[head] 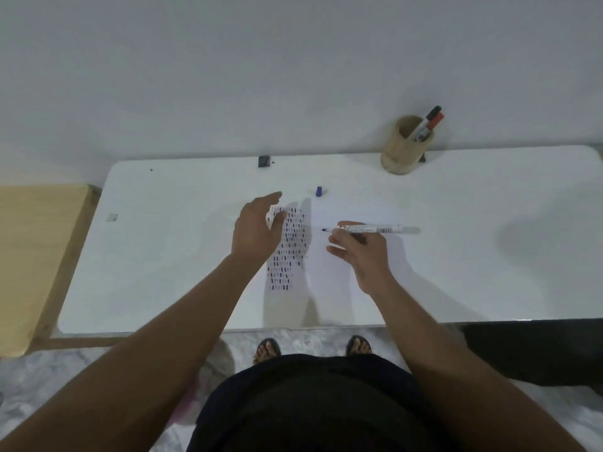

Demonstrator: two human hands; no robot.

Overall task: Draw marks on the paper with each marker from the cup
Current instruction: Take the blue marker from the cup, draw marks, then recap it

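left hand [257, 228] hides paper [329, 256] edge | marker [372, 229] print unreadable

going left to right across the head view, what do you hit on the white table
small grey tag → left hand → blue cap → right hand holding the uncapped blue marker → wooden cup with two markers in it
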